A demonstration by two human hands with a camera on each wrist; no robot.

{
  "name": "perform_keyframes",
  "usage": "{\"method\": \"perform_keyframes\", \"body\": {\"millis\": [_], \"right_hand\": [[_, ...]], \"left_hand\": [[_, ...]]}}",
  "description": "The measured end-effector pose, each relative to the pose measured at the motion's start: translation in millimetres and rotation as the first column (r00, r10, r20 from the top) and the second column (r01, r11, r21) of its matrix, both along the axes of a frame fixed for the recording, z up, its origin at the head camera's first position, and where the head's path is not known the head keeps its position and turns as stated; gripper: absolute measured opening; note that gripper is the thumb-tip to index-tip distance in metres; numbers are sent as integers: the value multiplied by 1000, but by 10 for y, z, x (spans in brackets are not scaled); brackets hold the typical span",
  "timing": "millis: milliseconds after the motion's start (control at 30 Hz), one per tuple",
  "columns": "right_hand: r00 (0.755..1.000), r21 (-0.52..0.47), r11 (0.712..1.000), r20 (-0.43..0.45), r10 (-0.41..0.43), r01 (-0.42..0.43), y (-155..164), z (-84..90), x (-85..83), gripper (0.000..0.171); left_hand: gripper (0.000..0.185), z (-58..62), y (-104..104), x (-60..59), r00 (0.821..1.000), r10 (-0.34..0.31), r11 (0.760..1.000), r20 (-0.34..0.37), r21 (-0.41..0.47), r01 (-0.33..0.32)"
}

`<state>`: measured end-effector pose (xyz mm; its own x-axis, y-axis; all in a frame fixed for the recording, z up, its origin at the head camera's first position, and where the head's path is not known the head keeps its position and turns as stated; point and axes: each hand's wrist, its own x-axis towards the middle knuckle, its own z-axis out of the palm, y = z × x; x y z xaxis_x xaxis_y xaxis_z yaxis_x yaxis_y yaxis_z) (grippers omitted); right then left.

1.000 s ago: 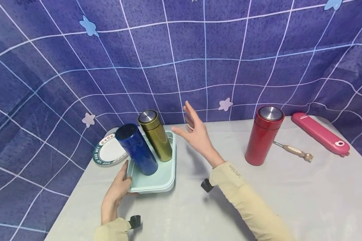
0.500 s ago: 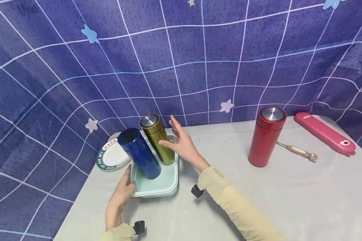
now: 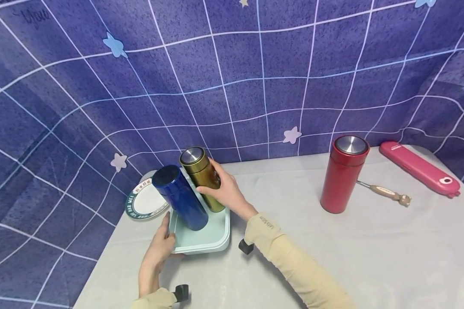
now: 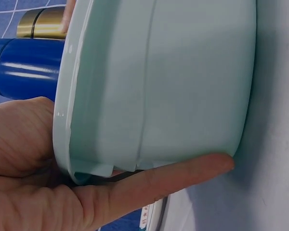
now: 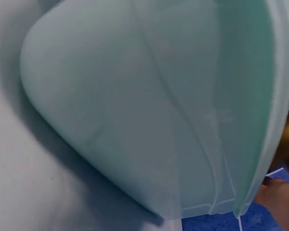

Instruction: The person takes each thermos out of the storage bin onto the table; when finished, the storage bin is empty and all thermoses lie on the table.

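Step in hand, by my reading: taking hold of the gold flask (image 3: 202, 177), which stood upright in the pale green tray (image 3: 218, 240) at the left end of the desk (image 3: 332, 257), just behind the blue flask (image 3: 179, 196). The right hand (image 3: 223, 190) had its fingers curled round the gold flask's body, thumb on the near side. The left hand (image 3: 159, 250) gripped the tray's near left corner, thumb over the rim and a straight finger (image 4: 168, 180) laid under the base, as the left wrist view showed.

Next move, as judged: a lift would need to go straight up, since the blue flask stood close enough to be knocked; the left hand's hold should keep the tray from sliding.

Hard to make out: the right wrist view was filled by the tray's outer wall, with only a sliver of gold and fingers at the edge. Whether the two flasks touched could not be told. The printing on the plate (image 3: 145, 201) beside the tray was unreadable.
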<state>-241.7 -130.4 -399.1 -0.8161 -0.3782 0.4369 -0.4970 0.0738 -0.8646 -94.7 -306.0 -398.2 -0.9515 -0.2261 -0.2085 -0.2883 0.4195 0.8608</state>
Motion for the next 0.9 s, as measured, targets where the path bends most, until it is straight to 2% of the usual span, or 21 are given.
{"method": "perform_keyframes", "body": {"millis": [133,367,600,733,900], "right_hand": [[1000,-3,1000,-27,-16,16,-13,-5,5,77],[997,-31,998,-38,-64,62,13,20,38,77],[994,-119,988,-44,-103,97,77,175,86,76],[998,-222,974,-32,-60,51,139,322,133,74],[999,-352,936,40,5,10,273,515,232,69]], "left_hand": [[68,4,6,6,1000,1,1000,-3,-3,-1],[68,-3,-3,-20,1000,-7,999,-7,-31,7],[71,5,-8,-17,1000,-9,1000,-14,-15,9],[71,14,-18,-13,1000,-13,1000,-14,-23,12],[72,9,-19,-14,1000,-14,1000,-6,-28,14]]}}
